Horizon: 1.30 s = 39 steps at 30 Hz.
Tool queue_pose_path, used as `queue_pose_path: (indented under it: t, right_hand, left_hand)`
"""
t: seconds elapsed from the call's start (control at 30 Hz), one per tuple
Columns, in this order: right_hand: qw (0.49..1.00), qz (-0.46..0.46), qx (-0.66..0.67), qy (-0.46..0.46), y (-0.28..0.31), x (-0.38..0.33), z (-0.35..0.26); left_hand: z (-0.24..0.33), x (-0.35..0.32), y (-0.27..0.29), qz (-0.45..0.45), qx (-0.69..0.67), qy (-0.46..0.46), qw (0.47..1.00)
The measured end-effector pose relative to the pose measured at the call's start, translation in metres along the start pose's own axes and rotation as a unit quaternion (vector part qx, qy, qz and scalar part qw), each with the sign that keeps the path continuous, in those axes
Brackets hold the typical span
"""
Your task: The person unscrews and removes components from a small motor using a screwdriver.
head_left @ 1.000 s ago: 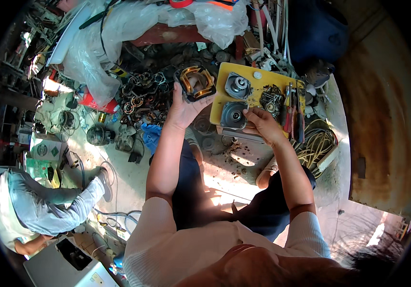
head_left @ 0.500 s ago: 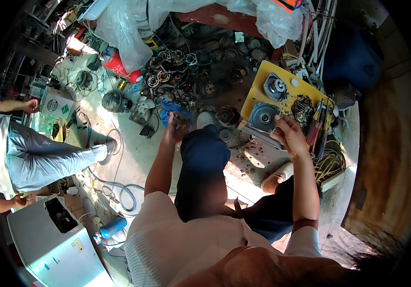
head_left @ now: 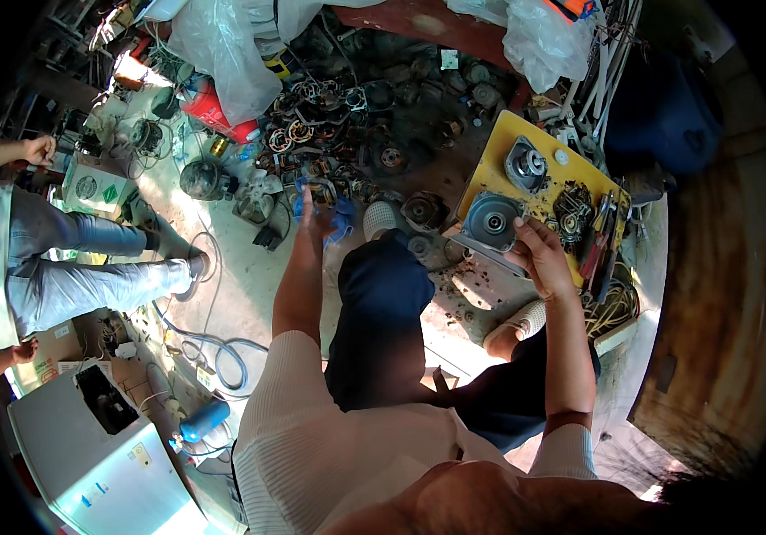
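On the right, my right hand (head_left: 543, 259) pinches the rim of a grey round motor end cover (head_left: 486, 219) with a bearing seat at its middle. That cover rests over the near left part of a yellow board (head_left: 501, 143). My left hand (head_left: 313, 223) reaches forward beyond my knee, its fingers around a copper-and-dark ring-shaped motor part (head_left: 321, 191), partly hidden. A crumpled blue bag (head_left: 341, 223) lies right by that hand. Another metal end cover (head_left: 526, 164) with a shaft piece, a heap of small dark parts (head_left: 572, 207) and several hand tools (head_left: 601, 236) are on the board.
A heap of motor parts (head_left: 312, 111) spreads ahead. A dark round motor (head_left: 206, 180) and a red container (head_left: 214, 109) are at the left. Another person's leg (head_left: 107, 283) stands there, near a hose (head_left: 227, 357) and a white appliance (head_left: 98, 455). A blue barrel (head_left: 659, 107) stands right.
My left hand has moved forward and slightly left with the ring-shaped part, nearer the heap. My right hand stays on the end cover. The other person at left has shifted.
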State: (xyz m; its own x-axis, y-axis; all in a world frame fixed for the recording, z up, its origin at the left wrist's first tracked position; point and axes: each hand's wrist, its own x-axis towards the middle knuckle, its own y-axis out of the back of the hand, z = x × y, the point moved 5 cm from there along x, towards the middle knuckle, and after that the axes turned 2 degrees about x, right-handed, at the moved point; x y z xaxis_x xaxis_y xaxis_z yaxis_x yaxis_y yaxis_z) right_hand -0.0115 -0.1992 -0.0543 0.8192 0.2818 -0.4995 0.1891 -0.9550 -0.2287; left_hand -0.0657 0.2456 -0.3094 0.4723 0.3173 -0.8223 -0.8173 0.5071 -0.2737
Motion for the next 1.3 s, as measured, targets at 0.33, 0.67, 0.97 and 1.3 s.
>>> queue_pose_path:
  t: [0.33, 0.67, 0.97, 1.3]
  right_hand:
    - [0.998, -0.059, 0.017, -0.009, -0.008, 0.010, 0.005]
    - [0.998, -0.049, 0.049, 0.008, 0.008, -0.003, -0.001]
    - [0.949, -0.128, 0.283, 0.048, 0.022, 0.009, -0.014]
    - [0.959, -0.139, 0.239, 0.062, 0.027, -0.001, -0.030]
  left_hand:
    - [0.008, 0.040, 0.037, 0.006, -0.088, 0.042, 0.995]
    - [0.044, -0.112, -0.133, -0.211, 0.128, -0.161, 0.956]
    - [-0.033, -0.310, -0.306, -0.474, 0.376, -0.154, 0.781]
    - [-0.083, -0.294, -0.325, -0.582, 0.275, -0.208, 0.737]
